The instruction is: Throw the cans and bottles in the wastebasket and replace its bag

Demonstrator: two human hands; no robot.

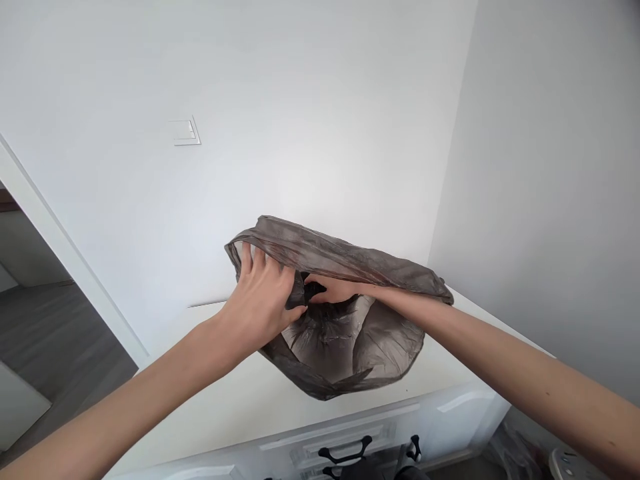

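Note:
A thin, see-through dark grey garbage bag (320, 383) is held wide open over the white top of a cabinet, its mouth facing me. My left hand (265, 290) is at the left side of the mouth, with a dark fold of plastic between thumb and fingers; the fingertips show faintly against the film. Reaching in from the right under the upper rim, my right hand (336, 290) is inside the mouth, fingers curled around bunched black plastic close to the left thumb. The bag's upper rim drapes over my right wrist. Its deeper inside is partly hidden by both hands.
The white cabinet (235, 400) has drawers with dark handles (346, 452) in front. White walls stand behind and to the right, with a light switch (186, 131). At left, a doorway opens onto a dark floor (75, 333). Clear plastic lies at the lower right.

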